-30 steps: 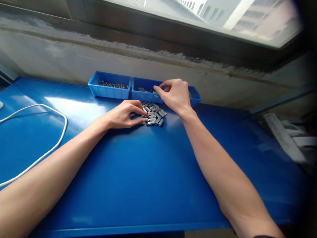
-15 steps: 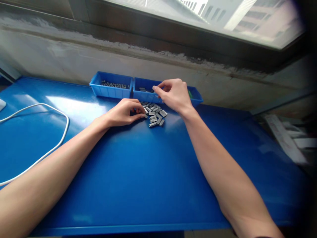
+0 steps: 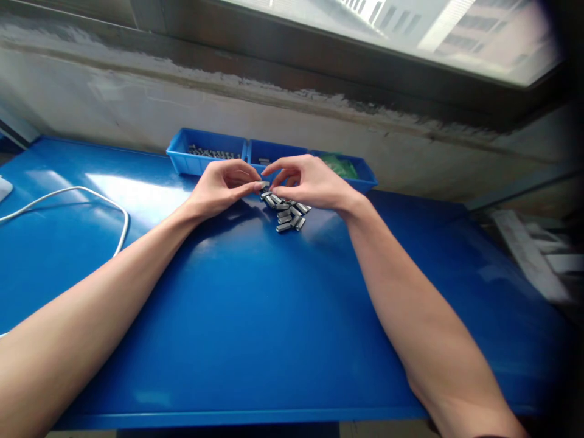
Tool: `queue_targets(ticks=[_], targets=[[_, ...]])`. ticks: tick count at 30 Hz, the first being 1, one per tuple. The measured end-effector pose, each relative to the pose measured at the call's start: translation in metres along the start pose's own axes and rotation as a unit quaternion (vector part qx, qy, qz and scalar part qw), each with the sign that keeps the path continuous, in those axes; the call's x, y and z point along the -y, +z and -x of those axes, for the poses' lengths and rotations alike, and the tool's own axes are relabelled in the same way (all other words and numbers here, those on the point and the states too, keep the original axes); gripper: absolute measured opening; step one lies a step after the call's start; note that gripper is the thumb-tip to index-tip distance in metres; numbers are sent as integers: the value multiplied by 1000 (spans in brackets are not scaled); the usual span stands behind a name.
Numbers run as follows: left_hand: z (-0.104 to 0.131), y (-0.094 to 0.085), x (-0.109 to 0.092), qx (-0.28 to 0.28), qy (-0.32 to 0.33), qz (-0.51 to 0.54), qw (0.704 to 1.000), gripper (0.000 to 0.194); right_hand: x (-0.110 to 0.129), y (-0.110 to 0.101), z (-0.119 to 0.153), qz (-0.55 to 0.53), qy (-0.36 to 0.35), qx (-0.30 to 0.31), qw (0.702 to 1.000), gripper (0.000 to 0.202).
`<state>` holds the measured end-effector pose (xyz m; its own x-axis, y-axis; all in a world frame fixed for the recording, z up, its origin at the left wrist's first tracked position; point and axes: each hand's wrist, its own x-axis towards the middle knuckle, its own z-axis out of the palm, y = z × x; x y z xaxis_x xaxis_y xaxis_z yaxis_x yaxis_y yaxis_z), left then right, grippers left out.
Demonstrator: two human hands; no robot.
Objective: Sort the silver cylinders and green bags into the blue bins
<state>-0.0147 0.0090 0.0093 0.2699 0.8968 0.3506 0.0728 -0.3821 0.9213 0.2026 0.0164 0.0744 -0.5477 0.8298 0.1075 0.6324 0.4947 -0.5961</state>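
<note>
My left hand (image 3: 225, 187) pinches a small grey metal block (image 3: 265, 184) between thumb and fingertips, above the far end of a pile. Close by on the right, my right hand (image 3: 310, 180) has its thumb and index finger apart around the block's near side; whether they touch it I cannot tell. Beneath both hands lies a pile of small metal blocks (image 3: 283, 218) on the blue table (image 3: 255, 316), partly covered by the right hand.
Along the wall stand three joined blue bins: the left bin (image 3: 182, 160) holds many small metal parts, the middle bin (image 3: 278, 149) a few pieces, the right bin (image 3: 365, 177) a green bag (image 3: 340, 165). A white cable (image 3: 107, 198) loops across the table's left side.
My right hand has come down and left from over the middle bin to beside my left hand. The left hand has lifted slightly from the pile with a metal block.
</note>
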Motion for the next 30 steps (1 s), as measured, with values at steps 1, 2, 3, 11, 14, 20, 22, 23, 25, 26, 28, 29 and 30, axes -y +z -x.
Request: queue_targets(ticks=[1,2,3,11,14,20,22,23,25,26,28,29,30], targets=[[0,0,0,-4,-7,5,1000,54,0,1,0,-19,-7,14,1000,38],[0,0,0,-6,-11,10,1000,55,0,3,0,-36,-11,20,999,38],[0,-1,0,-7,-14,13,1000,55,0,5,0,-51,-13,21,998,37],[-1,1,0,5,-12,7,1000,51,3,7,-2,-136,8,-19,990,28],[1,3,1,10,2,-26,1000,49,3,3,-2,-123,9,-51,991,29],[5,7,-4,97,102,-207,968,36,-14,1,-8,-51,27,-219,974,31],[6,11,-8,136,146,-250,948,35,-23,2,-10,-17,43,-268,962,31],[7,13,-9,152,159,-259,940,37,-27,3,-11,0,49,-282,958,30],[8,17,-10,179,172,-263,932,43,-32,3,-10,29,56,-293,954,29],[8,19,-10,194,176,-262,929,44,-32,3,-10,37,59,-292,954,29],[9,23,-7,220,188,-257,922,40,-30,1,-9,43,66,-283,956,29],[9,24,-5,227,193,-252,921,36,-28,0,-9,42,70,-275,958,29],[9,24,-4,227,196,-246,922,33,-26,-1,-9,41,75,-264,961,30]])
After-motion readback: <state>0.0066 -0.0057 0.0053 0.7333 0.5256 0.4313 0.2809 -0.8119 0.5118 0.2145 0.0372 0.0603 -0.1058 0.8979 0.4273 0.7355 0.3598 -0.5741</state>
